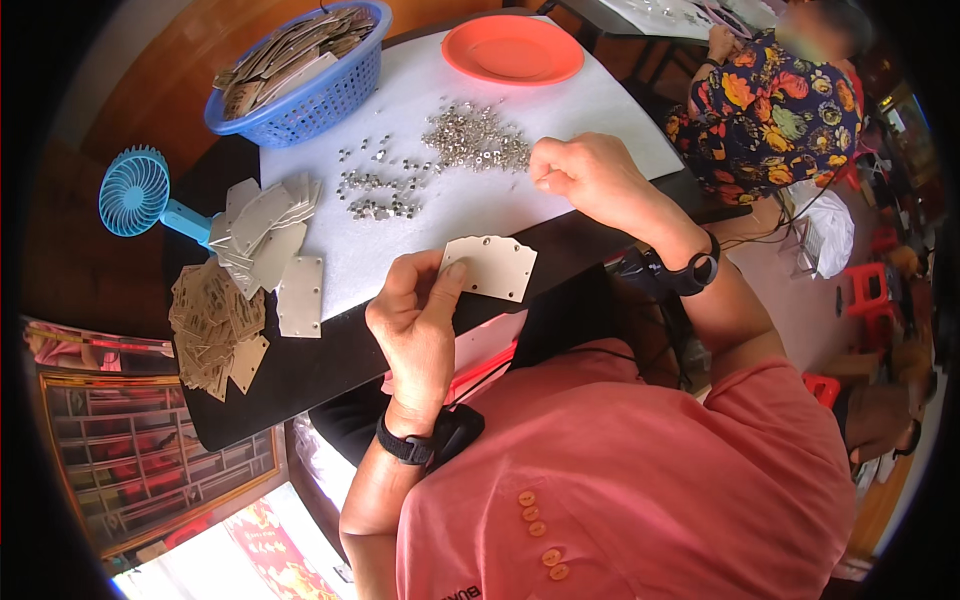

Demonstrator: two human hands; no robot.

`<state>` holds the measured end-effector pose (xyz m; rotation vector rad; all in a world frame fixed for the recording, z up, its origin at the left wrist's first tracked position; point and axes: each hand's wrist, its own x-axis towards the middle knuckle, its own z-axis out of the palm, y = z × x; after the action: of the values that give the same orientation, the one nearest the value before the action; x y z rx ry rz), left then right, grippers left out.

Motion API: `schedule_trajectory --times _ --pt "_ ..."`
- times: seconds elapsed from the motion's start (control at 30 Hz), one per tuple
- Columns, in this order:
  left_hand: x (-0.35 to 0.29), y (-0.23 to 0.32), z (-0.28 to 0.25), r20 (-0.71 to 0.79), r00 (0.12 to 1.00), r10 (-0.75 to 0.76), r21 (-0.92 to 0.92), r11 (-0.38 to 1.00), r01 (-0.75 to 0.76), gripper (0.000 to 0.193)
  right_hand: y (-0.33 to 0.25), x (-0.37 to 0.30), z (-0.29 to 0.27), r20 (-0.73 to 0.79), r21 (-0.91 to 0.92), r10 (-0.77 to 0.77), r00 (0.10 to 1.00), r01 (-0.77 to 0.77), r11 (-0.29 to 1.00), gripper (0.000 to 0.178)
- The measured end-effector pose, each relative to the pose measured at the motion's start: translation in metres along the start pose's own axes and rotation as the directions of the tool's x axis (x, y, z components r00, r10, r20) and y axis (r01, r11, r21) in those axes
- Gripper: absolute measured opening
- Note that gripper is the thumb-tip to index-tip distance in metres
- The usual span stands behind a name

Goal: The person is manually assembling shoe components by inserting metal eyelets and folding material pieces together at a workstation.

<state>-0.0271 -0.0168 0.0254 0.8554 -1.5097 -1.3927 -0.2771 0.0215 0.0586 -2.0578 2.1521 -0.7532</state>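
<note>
My left hand [420, 325] pinches a pale flat card [505, 268] between thumb and fingers, above the near table edge. The card has a scalloped top edge and small dark dots, holes or studs, along its rim. To the right, my right hand [592, 172] hovers with its fingers curled together; whether anything tiny is between them is hidden. Just left of it lies a dense heap of small shiny metal pieces [478, 137]. More of these metal bits [382, 195] are scattered further left on the white sheet [440, 215].
Pale cards [262, 225] and a brown card pile [215, 320] lie at the table's left, beside a blue handheld fan [135, 190]. Behind are a blue basket [310, 120] full of cards and an orange-red plate [513, 50]. A person in a flowered top [775, 115] sits at far right.
</note>
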Motion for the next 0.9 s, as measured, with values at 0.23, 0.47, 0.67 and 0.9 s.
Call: schedule_trajectory --times 0.23,0.47,0.67,0.9 --pt "-0.001 -0.002 -0.002 -0.007 1.000 -0.012 0.018 1.000 0.012 0.012 0.000 -0.007 0.004 -0.062 -0.029 -0.011 0.998 0.009 1.000 0.006" --pt "-0.001 -0.002 -0.002 -0.005 1.000 -0.006 0.023 1.000 0.006 0.012 -0.001 -0.009 0.003 -0.120 -0.117 -0.044 0.992 0.030 0.993 0.003" --pt "0.000 -0.001 -0.001 -0.008 1.000 -0.002 0.028 1.000 0.002 0.013 -0.001 0.002 0.005 0.010 -0.163 0.000 1.000 0.002 0.987 0.004" --pt "0.000 -0.002 -0.001 0.002 1.000 -0.023 0.002 1.000 0.023 0.013 -0.009 -0.005 0.005 0.039 -0.386 -0.026 0.999 0.039 0.922 0.009"
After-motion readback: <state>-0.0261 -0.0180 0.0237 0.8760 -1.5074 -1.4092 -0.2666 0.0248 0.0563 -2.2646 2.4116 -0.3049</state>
